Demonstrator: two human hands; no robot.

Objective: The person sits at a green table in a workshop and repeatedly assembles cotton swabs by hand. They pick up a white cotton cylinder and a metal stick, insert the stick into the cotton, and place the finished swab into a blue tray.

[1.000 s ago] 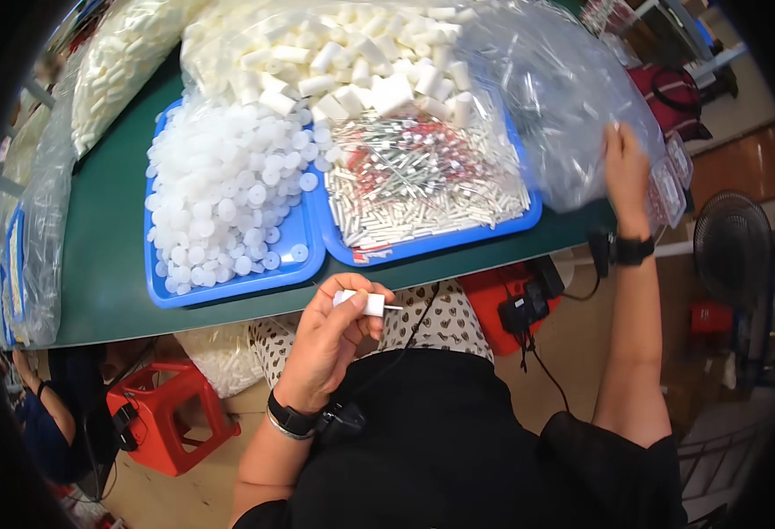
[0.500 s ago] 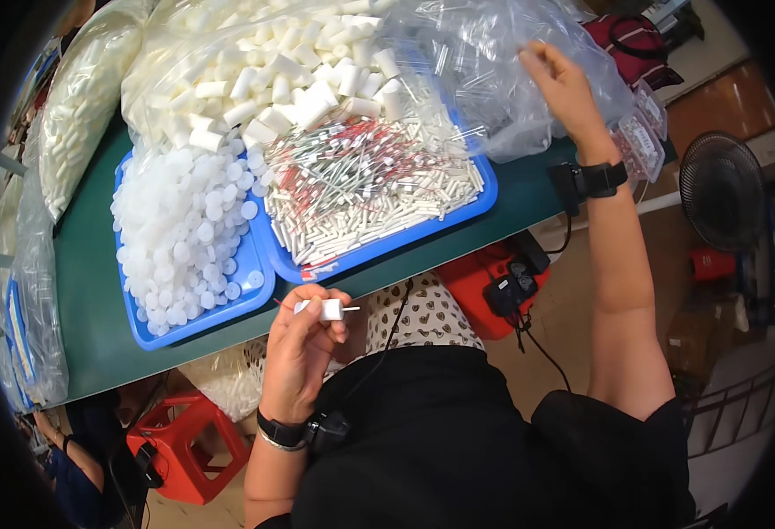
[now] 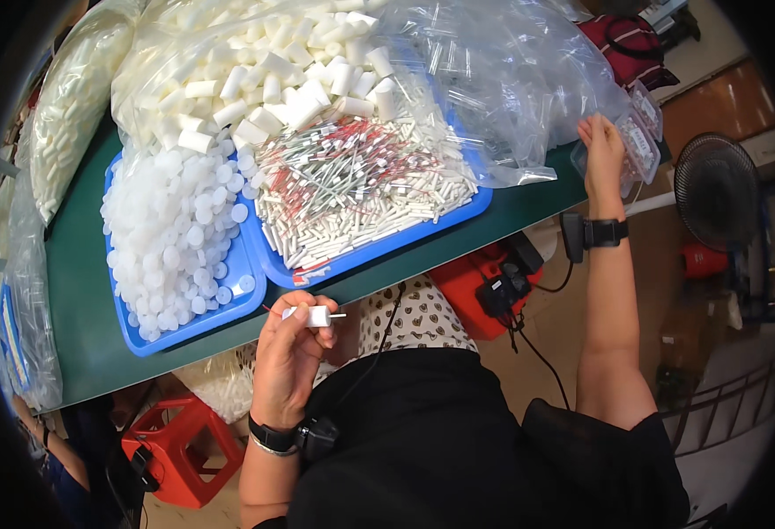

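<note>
My left hand [image 3: 283, 357] is closed in front of the table edge, thumb and fingers pinching a white cylinder [image 3: 318, 316]. A thin pale rod sticks out of the cylinder's right end, and a bit of red wire shows on its left. At the table's right end is my right hand [image 3: 603, 157], its fingers stretched out and slightly curved, with nothing visible in them. It is beside clear plastic boxes [image 3: 641, 145] of small reddish parts, just right of a large clear plastic bag [image 3: 511, 97]. Whether its fingers touch a box cannot be told.
One blue tray [image 3: 248, 300] holds translucent white discs [image 3: 171, 242]. Another blue tray [image 3: 387, 242] holds small white tubes and red-wired parts [image 3: 343, 163]. Behind them a bag spills white cylinders [image 3: 273, 66]. A black fan [image 3: 718, 189] and red stool [image 3: 185, 450] stand near the green table [image 3: 79, 335].
My right hand has come down and to the right, from over the large clear bag to the plastic boxes. My left hand keeps its hold on the white cylinder; the whole view has shifted slightly.
</note>
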